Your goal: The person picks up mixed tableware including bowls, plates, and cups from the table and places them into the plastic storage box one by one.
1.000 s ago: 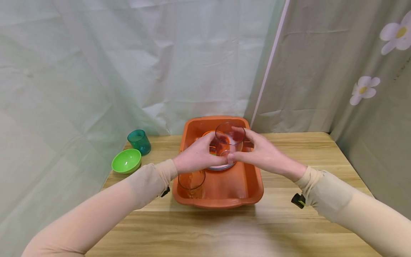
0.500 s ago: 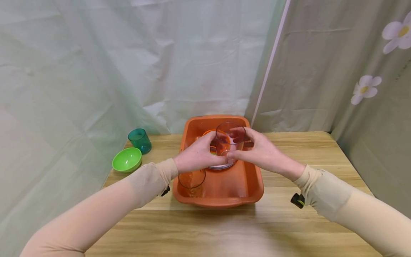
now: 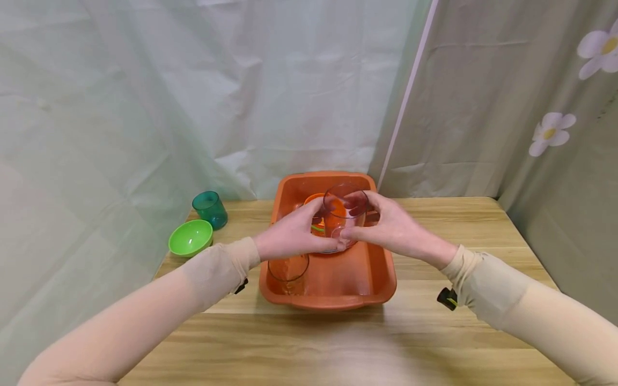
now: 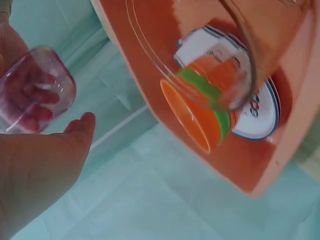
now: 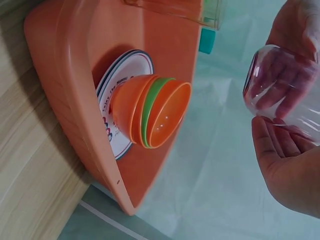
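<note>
Above an orange basin point(image 3: 333, 300), a clear, purple-tinted cup point(image 3: 345, 217) is held between both hands with its mouth up. My left hand point(image 3: 292, 231) curves round its left side and my right hand point(image 3: 393, 225) round its right, thumb in front and fingers behind. In the right wrist view the cup point(image 5: 285, 92) shows left-hand fingers through its wall. Inside the basin, stacked orange and green bowls point(image 5: 150, 110) sit on white plates with dark rims point(image 4: 265, 115). Another clear cup point(image 3: 288, 273) stands in the basin's near left corner.
Left of the basin on the wooden table point(image 3: 309, 343) are a bright green bowl point(image 3: 190, 238) and a teal cup point(image 3: 210, 210). Pale curtains point(image 3: 309, 96) hang behind and at both sides.
My left hand has shifted slightly left and lower against the cup. The cup and my right hand stay almost in place; the basin's contents look unchanged.
</note>
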{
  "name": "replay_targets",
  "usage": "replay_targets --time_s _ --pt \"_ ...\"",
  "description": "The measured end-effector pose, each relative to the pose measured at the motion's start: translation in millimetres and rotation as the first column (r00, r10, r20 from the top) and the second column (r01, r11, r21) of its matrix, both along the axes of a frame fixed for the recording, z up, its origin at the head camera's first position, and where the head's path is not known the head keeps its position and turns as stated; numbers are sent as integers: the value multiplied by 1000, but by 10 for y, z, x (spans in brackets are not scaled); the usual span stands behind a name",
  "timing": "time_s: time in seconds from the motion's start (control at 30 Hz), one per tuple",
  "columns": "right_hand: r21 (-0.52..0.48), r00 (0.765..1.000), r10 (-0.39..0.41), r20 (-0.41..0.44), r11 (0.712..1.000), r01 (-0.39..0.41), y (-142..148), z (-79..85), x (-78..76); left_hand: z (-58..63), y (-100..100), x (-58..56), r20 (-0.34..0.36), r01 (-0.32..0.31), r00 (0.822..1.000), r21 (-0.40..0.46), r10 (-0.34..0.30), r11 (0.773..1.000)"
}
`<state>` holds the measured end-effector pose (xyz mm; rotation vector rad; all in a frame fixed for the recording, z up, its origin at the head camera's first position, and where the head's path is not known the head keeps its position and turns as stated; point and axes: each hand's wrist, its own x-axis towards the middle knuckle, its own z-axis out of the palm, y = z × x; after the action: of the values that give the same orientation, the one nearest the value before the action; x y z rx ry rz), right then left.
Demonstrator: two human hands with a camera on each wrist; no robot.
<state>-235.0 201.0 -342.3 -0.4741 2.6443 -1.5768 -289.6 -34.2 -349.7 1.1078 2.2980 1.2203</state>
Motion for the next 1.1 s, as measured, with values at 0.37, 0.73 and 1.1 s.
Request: replay_targets --time_s 0.37,0.73,1.1 --pt "56 1000 -3 27 998 2 48 -71 -37 69 -435 58 -313 -59 949 -257 -25 965" --pt "151 989 123 80 979 -134 34 -254 -77 -51 -704 276 -595 -104 779 -437 -200 893" --pt "376 967 142 211 901 -215 -68 -463 -124 -252 -796 369 -555 -71 804 -446 -213 892"
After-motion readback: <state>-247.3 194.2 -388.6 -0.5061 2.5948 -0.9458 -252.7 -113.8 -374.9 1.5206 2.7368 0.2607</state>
